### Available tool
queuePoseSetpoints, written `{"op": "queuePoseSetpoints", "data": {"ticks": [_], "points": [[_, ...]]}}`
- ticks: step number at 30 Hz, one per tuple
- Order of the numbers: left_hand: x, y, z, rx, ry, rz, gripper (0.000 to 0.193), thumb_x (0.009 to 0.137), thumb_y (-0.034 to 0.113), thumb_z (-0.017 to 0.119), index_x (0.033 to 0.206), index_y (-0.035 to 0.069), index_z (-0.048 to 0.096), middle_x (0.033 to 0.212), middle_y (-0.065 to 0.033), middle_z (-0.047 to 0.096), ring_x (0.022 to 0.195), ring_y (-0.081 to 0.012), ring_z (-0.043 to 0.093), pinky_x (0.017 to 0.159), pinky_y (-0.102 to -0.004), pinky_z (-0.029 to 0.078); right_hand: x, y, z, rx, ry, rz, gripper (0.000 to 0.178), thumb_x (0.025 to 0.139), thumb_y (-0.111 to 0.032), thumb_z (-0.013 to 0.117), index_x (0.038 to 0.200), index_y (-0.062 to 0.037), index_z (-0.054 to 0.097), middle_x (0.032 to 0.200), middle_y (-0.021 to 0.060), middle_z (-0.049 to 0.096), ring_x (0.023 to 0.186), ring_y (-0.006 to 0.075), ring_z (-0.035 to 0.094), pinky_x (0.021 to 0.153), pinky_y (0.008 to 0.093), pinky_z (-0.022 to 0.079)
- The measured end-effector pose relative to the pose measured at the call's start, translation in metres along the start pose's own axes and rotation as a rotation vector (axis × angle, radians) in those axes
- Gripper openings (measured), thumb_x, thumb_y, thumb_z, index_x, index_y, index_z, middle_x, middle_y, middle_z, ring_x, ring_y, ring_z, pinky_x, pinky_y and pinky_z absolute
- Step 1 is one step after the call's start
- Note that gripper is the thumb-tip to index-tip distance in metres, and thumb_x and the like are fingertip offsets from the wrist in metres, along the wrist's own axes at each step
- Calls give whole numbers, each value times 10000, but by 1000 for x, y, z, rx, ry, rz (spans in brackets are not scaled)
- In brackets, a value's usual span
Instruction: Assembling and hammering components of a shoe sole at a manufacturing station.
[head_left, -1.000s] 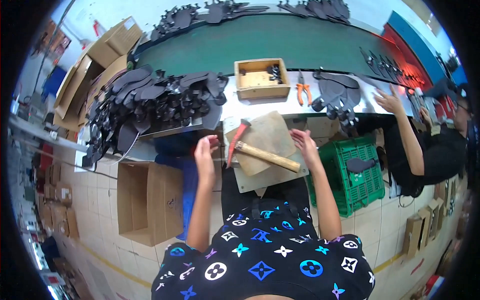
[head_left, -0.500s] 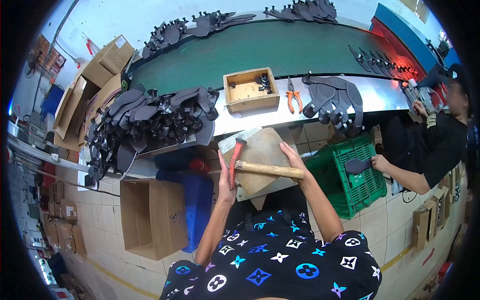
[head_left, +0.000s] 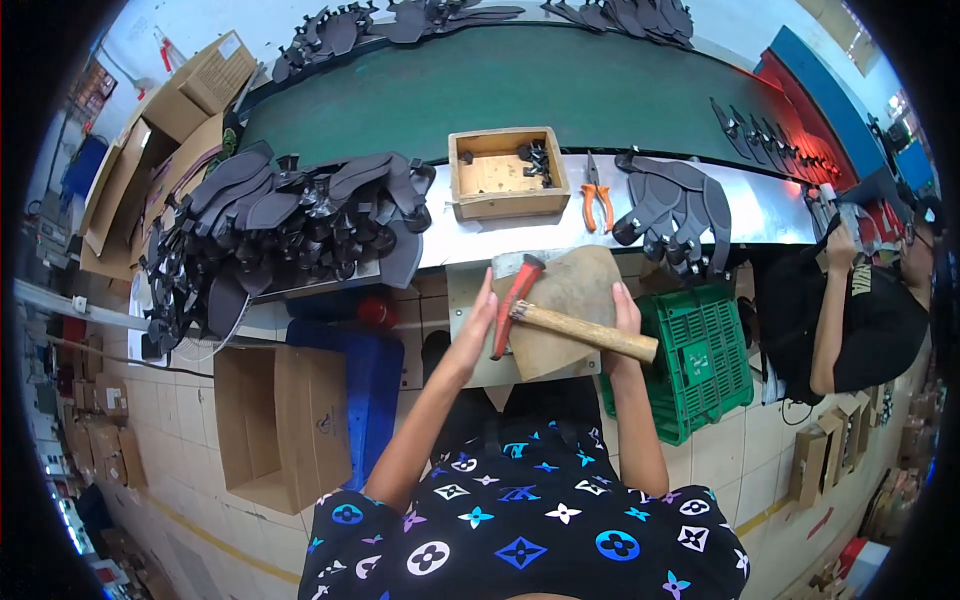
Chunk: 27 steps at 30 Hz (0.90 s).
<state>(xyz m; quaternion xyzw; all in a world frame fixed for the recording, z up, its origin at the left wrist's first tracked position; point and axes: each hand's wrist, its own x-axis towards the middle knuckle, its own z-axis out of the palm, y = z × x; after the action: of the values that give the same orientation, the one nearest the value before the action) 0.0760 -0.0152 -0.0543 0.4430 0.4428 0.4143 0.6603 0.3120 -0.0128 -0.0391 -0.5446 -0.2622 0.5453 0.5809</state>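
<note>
My left hand (head_left: 474, 338) presses along the left edge of a flat tan slab (head_left: 580, 278), and my right hand (head_left: 624, 328) grips its right edge. Both hands keep their fingers close to the sides, partly hidden by the slab. On top lies a hammer (head_left: 575, 327) with a red head towards my left hand and a wooden handle reaching past my right fingers. A pale grey plate (head_left: 466, 288) with small holes sits beneath the slab.
Beyond are a wooden box (head_left: 508, 205) of small black parts, orange-handled pliers (head_left: 596, 195) and dark padded pieces (head_left: 680, 205). A dark pile (head_left: 290, 220) stands left. A green crate (head_left: 700, 365), cardboard box (head_left: 285, 425) and blue bin (head_left: 375, 400) flank me. A co-worker (head_left: 850, 320) sits right.
My hands have shifted the slab and hammer rightward over the plate, turning them slightly clockwise. The co-worker's hand has left the green crate, where it held a dark flat piece.
</note>
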Motion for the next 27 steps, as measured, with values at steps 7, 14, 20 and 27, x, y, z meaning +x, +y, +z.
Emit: {"op": "queuePoseSetpoints", "data": {"ticks": [7, 14, 20, 27], "points": [[10, 34, 12, 635, 409, 219, 313, 984, 195, 556, 1227, 16, 639, 1009, -261, 685, 918, -266, 712, 784, -357, 527, -3, -8, 15, -268, -109, -152, 558, 1048, -401, 416, 1346, 63, 497, 1290, 123, 570, 1177, 176, 503, 1045, 296, 358], [17, 48, 9, 969, 481, 310, 175, 928, 128, 614, 884, -37, 654, 820, -240, 661, 761, -403, 654, 668, -447, 496, 22, 36, -43, -337, -227, -239, 473, 1032, -348, 481, 1228, 76, 554, 1096, 139, 659, 1015, 156, 564, 936, 303, 445], [38, 60, -5, 1007, 509, 325, 173, 933, 102, 593, 943, -56, 662, 866, -243, 671, 794, -353, 671, 729, -399, 501, 35, -58, -96, -651, 198, -489, 333, 971, -255, 575, 1130, 37, 588, 754, 124, 628, 697, 258, 635, 665, 373, 508], [61, 50, -10, 1007, 472, 285, 211, 929, 145, 615, 959, -60, 660, 849, -234, 675, 790, -332, 666, 752, -393, 499, 143, -68, -254, -1127, 367, -760, 400, 887, -242, 685, 1120, 62, 569, 1063, 239, 593, 870, 318, 662, 730, 424, 547]]}}
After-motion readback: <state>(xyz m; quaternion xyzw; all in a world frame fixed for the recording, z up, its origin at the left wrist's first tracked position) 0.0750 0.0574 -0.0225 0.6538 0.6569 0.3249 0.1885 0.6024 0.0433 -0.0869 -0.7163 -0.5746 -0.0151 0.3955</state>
